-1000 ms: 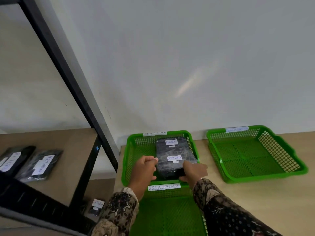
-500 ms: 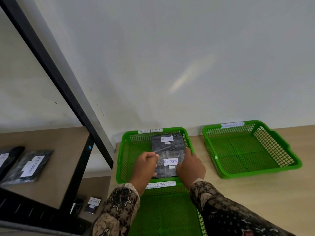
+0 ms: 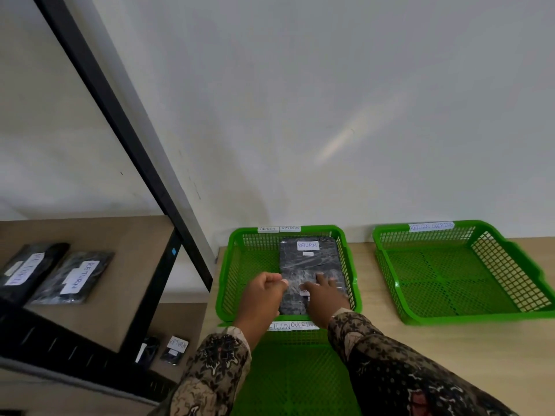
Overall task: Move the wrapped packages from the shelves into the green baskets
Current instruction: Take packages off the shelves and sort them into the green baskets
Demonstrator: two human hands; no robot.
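A black wrapped package point(image 3: 295, 306) with a white label lies in the far green basket point(image 3: 232, 283), overlapping another wrapped package point(image 3: 307, 253) labelled RETURN behind it. My left hand point(image 3: 264, 295) is curled, pinching the near package's left edge. My right hand point(image 3: 326, 292) rests flat on top of that package, fingers spread, covering most of its label. Two more wrapped packages point(image 3: 75, 277) point(image 3: 24, 270) labelled RETURN lie on the brown shelf at the left. Two small ones point(image 3: 177, 349) point(image 3: 148, 351) sit on the lower shelf.
An empty green basket point(image 3: 450, 280) stands to the right on the wooden table. Another green basket point(image 3: 294, 382) sits nearest me, under my forearms. The black shelf post point(image 3: 120, 115) slants up at the left. A white wall is right behind the baskets.
The package went down into the far basket onto the other one. My right hand moved from the package's side to lie flat on its top. The view shifted slightly.
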